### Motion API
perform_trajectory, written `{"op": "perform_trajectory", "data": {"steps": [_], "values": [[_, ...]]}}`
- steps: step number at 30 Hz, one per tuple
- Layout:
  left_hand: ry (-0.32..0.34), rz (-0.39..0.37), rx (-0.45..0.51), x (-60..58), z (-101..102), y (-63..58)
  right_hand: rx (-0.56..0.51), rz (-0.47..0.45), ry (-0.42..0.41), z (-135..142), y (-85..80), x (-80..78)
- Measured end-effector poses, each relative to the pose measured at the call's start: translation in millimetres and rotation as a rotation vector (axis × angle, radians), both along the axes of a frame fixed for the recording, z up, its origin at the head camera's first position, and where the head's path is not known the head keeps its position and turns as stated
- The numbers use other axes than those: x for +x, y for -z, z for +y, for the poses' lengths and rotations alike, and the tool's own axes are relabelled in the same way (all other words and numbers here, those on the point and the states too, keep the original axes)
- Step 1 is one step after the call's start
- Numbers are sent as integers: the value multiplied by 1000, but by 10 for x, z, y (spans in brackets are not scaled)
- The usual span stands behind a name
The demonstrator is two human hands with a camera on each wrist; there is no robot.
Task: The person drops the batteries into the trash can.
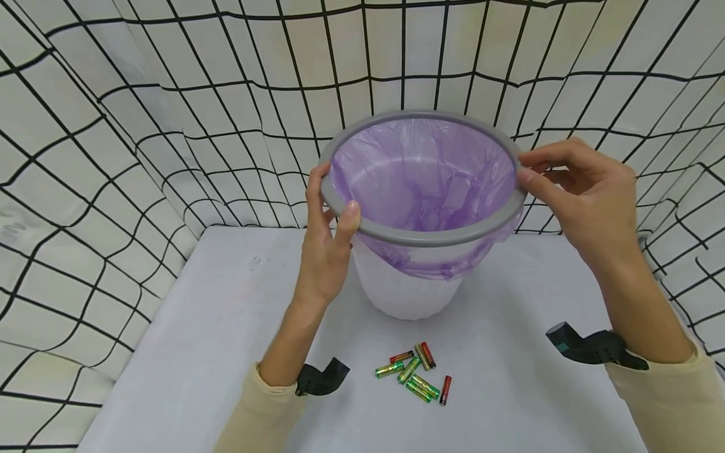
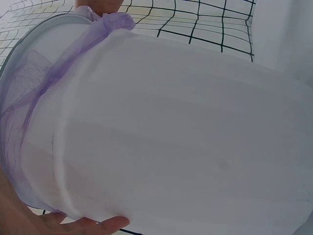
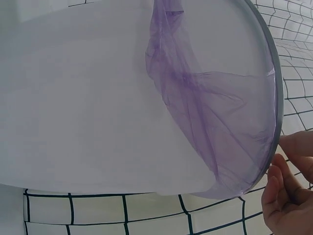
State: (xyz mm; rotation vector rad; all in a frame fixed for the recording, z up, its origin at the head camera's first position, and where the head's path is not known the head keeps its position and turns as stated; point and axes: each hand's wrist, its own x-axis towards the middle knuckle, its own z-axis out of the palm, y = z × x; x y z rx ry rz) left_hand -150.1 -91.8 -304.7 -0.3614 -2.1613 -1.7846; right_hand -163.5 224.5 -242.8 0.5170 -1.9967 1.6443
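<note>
A white trash can (image 1: 404, 296) stands upright, lined with a thin purple garbage bag (image 1: 419, 170). Its grey rim ring (image 1: 421, 238) circles the top, and the bag's edge hangs folded over the outside. My left hand (image 1: 325, 251) grips the rim on the left, thumb on the ring. On the right side, my right hand (image 1: 595, 195) pinches the ring between thumb and index finger. The right wrist view shows these fingertips at the ring (image 3: 279, 98), beside the overhanging bag (image 3: 230, 112). Left fingers (image 2: 115, 224) lie along the can's wall (image 2: 171, 122) in the left wrist view.
Several small green and red batteries (image 1: 416, 382) lie loose on the white table (image 1: 226, 352), in front of the can and between the forearms. Black grid netting (image 1: 272, 82) over white panels encloses the table at the back and sides. Each wrist wears a black camera band (image 1: 595, 347).
</note>
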Motion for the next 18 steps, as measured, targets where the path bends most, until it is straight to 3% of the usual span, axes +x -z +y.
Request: {"op": "perform_trajectory", "data": {"steps": [4, 12, 18], "values": [[-5, 3, -8, 2, 0, -6, -36, -3, -22, 40, 25, 33], [-9, -2, -7, 13, -3, -8, 118, -48, 101, 122, 114, 138], [3, 5, 4, 7, -1, -18, 90, -45, 93, 207, 207, 202]]}}
